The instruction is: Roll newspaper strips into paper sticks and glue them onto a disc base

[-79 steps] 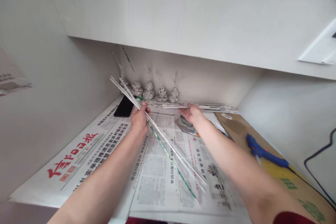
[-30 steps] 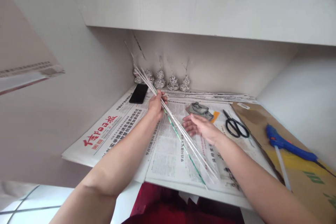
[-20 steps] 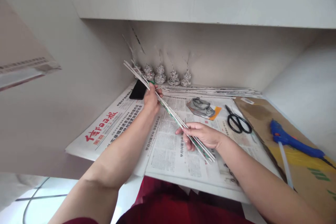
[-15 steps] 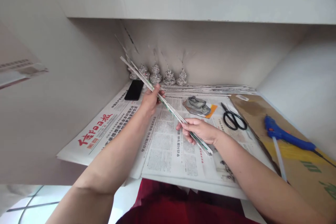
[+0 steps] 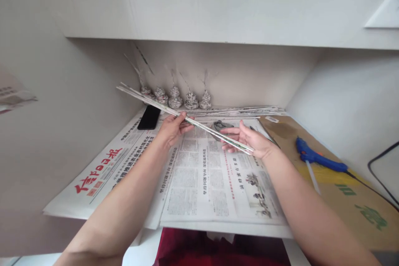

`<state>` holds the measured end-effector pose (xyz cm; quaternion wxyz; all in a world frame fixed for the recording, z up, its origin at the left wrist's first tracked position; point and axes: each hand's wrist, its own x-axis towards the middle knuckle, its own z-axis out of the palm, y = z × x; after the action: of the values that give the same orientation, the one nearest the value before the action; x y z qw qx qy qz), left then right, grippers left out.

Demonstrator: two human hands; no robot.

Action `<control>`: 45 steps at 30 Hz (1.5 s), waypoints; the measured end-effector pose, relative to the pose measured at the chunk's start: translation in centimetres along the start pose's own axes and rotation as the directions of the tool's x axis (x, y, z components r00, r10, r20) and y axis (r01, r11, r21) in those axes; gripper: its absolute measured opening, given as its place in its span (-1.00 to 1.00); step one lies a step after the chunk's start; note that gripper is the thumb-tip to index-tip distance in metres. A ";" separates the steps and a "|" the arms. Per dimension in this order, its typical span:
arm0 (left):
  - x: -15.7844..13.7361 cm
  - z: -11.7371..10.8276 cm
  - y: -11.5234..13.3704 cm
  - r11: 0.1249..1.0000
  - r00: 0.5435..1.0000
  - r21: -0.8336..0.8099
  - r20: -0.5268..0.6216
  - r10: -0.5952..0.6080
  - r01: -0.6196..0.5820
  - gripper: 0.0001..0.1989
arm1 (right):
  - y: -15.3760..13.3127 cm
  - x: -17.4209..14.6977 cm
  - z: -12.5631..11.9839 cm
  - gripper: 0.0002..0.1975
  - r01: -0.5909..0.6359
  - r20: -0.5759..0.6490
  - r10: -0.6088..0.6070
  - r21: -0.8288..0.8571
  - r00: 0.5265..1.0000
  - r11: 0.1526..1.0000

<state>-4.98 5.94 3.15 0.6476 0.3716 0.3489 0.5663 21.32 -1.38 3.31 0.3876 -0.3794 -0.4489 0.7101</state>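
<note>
My left hand (image 5: 172, 131) is closed on a small bundle of thin rolled newspaper sticks (image 5: 206, 127), with the thumb on top. The bundle slants over the newspaper, its far end up to the left and its near end down to the right. My right hand (image 5: 254, 140) has its thumb raised and its fingers apart behind the near end, which rests against the palm. A grey cloth-like thing (image 5: 220, 125) lies behind the bundle, partly covered by it and the right hand. The scissors are almost wholly hidden by the right hand.
Newspaper (image 5: 199, 208) covers the table. Several woven paper gourds (image 5: 175, 99) stand along the back wall, beside a black phone (image 5: 149, 117). More paper sticks (image 5: 243, 111) lie at the back. On the right, a blue glue gun (image 5: 321, 158) rests on cardboard (image 5: 339, 216).
The right hand has loosened from the sticks, its fingers now spread. The bundle has turned flatter, its right end rising. The camera view has shifted to the right.
</note>
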 end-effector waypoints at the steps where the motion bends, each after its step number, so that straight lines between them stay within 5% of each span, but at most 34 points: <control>1: 0.0 0.1 -0.1 1.000 1.000 -0.016 -0.012 0.011 -0.011 -0.85 | -0.3 -0.1 -0.4 -0.38 0.039 -0.027 -0.038 0.033 0.999 0.999; 7: -0.5 1.0 -0.8 0.996 0.998 -0.077 -0.048 0.046 -0.050 -0.87 | -1.0 -0.3 -1.1 -0.35 0.175 -0.273 -0.123 0.175 0.954 0.969; 15: -1.1 1.7 -1.5 0.993 0.998 -0.110 -0.048 0.039 -0.044 -0.84 | -1.2 -2.6 0.5 -0.40 0.248 -0.365 -0.158 0.214 0.917 0.945; 27: -2.0 2.4 -3.7 0.991 0.995 -0.097 0.059 -0.082 0.088 -0.79 | 1.2 -5.3 1.5 -0.37 0.406 -0.636 -0.293 0.036 0.714 0.913; 45: -1.9 2.5 -3.8 0.986 0.991 -0.112 0.066 -0.116 0.123 -0.84 | 2.4 -5.0 0.1 -0.37 0.328 -0.584 -0.303 -0.065 0.753 0.942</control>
<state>-1.26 3.55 1.11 0.7110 0.3282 0.3179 0.5346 22.80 -6.60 2.10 0.6289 -0.4904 -0.3496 0.4917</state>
